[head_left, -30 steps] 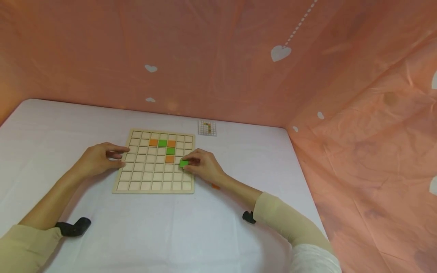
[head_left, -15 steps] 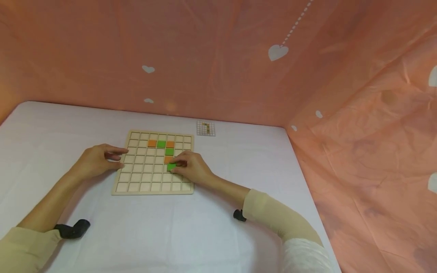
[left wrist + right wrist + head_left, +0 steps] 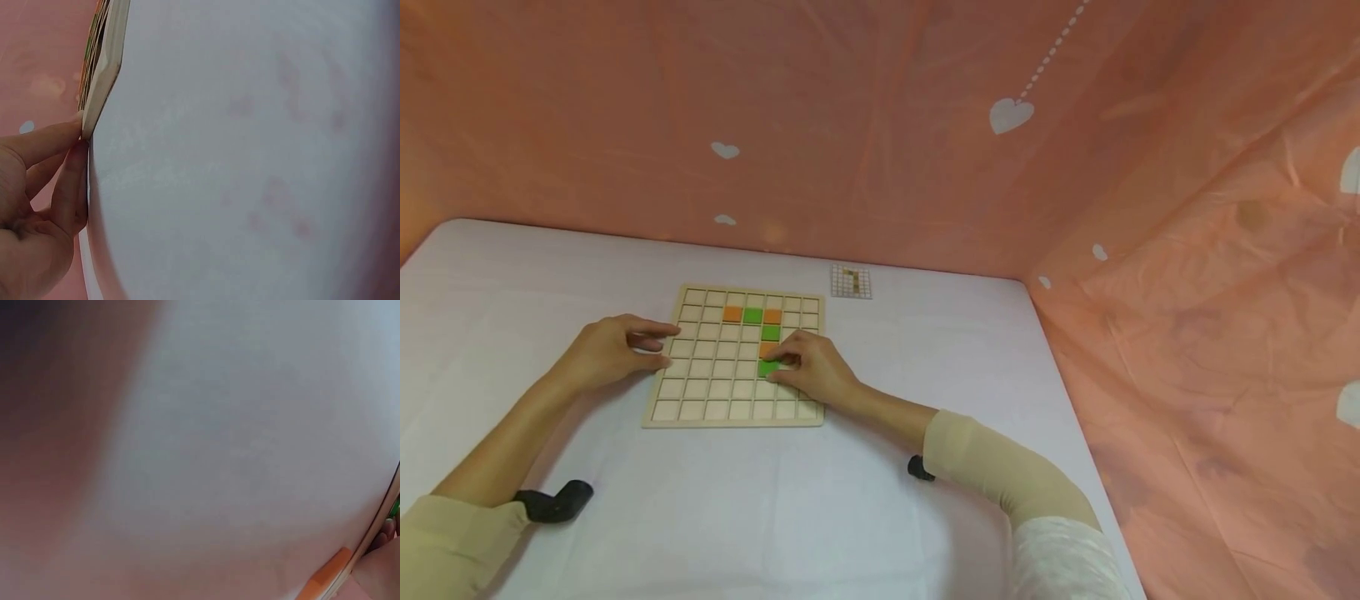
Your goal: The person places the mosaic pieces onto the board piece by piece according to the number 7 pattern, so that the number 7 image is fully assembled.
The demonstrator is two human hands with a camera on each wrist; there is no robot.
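A wooden grid board (image 3: 700,423) lies on the white table. Orange and green square tiles sit in its cells, such as a green tile (image 3: 753,316) in the upper row. The right hand (image 3: 820,371) pinches another green tile (image 3: 767,368) at the cell below the lower orange tile (image 3: 767,349), which the fingers partly cover. At the board's left edge, the left hand (image 3: 606,354) touches the rim with its fingertips, thumb and fingers spread apart. The left wrist view also has these fingers (image 3: 53,140) against the board's edge.
A small card (image 3: 851,282) printed with a coloured grid lies behind the board to the right. Beside the board's right edge, an orange tile (image 3: 324,575) rests on the table, seen in the right wrist view. An orange cloth (image 3: 865,125) with white hearts hangs behind.
The right hand has moved left with the green tile, from the board's right side to the cell under the lower orange tile. The left hand has stayed at the board's edge.
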